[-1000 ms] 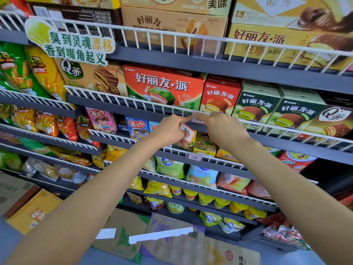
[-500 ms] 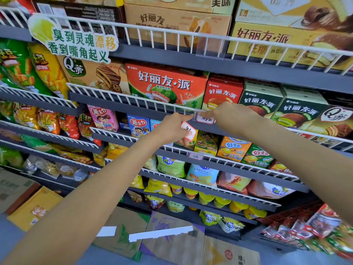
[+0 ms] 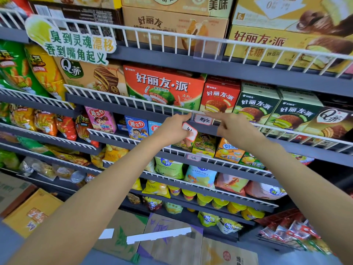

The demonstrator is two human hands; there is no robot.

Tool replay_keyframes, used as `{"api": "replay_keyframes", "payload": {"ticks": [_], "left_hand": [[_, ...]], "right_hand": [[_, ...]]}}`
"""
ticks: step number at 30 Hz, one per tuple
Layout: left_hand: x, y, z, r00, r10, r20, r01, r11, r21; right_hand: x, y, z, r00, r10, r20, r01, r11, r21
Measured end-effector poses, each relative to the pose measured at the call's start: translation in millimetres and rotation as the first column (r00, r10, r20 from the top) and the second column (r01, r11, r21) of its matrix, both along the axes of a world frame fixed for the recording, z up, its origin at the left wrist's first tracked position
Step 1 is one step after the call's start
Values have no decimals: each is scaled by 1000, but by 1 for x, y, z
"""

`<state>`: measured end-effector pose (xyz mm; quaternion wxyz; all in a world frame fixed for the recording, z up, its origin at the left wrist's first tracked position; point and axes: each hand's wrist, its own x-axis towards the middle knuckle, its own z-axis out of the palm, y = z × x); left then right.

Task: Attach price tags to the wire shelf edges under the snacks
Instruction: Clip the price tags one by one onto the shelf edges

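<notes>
Both hands pinch the price tag (image 3: 202, 119) against the wire shelf edge (image 3: 152, 102), left hand (image 3: 172, 129) also holding a spare tag (image 3: 189, 132).

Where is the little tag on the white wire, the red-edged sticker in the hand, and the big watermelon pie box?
Clear-sleeved handwritten price tag (image 3: 202, 119), head view: its middle.
Red-bordered white sticker (image 3: 190, 131), head view: its white face.
Red watermelon pie box (image 3: 164, 87), head view: its front panel.
</notes>
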<state>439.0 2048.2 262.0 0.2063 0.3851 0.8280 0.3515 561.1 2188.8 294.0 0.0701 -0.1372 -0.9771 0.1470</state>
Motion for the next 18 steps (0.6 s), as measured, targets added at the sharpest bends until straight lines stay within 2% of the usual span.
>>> {"api": "replay_keyframes", "payload": {"ticks": [3, 6, 7, 9, 11, 13, 16, 18], "left_hand": [[2, 2, 1, 1000, 14, -8, -14, 1000, -10], [2, 3, 1, 1000, 19, -18, -19, 1000, -18], [1, 3, 0, 1000, 19, -19, -19, 1000, -24], [1, 4, -1, 1000, 14, -27, -15, 999, -42], [0, 4, -3, 999, 12, -39, -15, 998, -60], [-1, 5, -4, 998, 19, -52, -23, 996, -81], [-1, 5, -4, 999, 27, -39, -31, 996, -84], [-2, 4, -2, 998, 24, -63, -30, 995, -91]], "right_hand": [[0, -6, -8, 998, -7, 67, -11, 966, 260], [-1, -5, -14, 999, -43, 24, 36, 969, 245], [1, -4, -18, 999, -48, -17, 50, 985, 167], [6, -5, -27, 985, -109, -131, 96, 990, -100], [10, -6, -34, 957, -232, -173, 156, 918, -365], [10, -8, -38, 942, -315, -111, 205, 808, -552], [2, -11, -39, 936, -347, -63, 194, 655, -731], [-3, -13, -37, 929, -363, -65, 186, 612, -768]]}}
